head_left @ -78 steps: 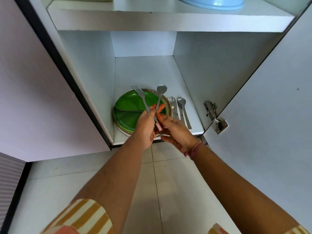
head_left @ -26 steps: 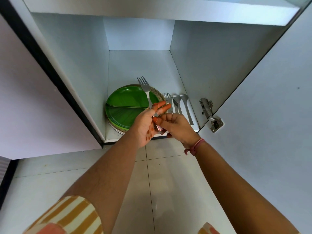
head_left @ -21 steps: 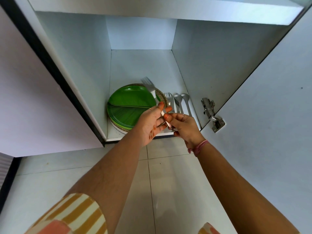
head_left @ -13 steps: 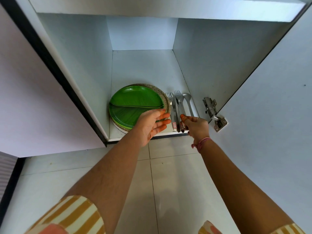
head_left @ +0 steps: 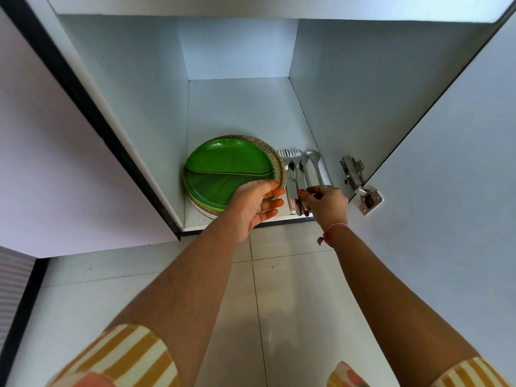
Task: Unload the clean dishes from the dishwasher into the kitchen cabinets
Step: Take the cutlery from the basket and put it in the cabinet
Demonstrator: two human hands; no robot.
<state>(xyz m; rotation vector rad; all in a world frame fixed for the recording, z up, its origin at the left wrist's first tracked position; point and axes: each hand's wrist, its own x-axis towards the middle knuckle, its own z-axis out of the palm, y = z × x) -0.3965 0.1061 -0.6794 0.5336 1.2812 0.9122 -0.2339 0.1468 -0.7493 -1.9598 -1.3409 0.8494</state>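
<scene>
A stack of green plates [head_left: 223, 169] on a speckled plate [head_left: 269, 148] lies at the front left of the low cabinet shelf [head_left: 245, 113]. To its right, forks [head_left: 295, 160] and spoons [head_left: 313, 160] lie side by side, handles toward me. My left hand [head_left: 257, 203] hovers with straight fingers over the plates' near right rim and holds nothing. My right hand [head_left: 325, 203] is curled over the cutlery handles, with its finger and thumb pinching a fork handle. The handle ends are hidden under that hand.
The white cabinet doors stand open, one on the left [head_left: 42, 163] and one on the right [head_left: 446, 191], with a metal hinge [head_left: 356, 177] beside my right hand. The back of the shelf is bare. Pale floor tiles [head_left: 279, 303] lie below.
The spoon, then the fork, went from my hands down among the cutlery on the shelf. My left hand let go and opened over the plates. My right hand moved right to the handles.
</scene>
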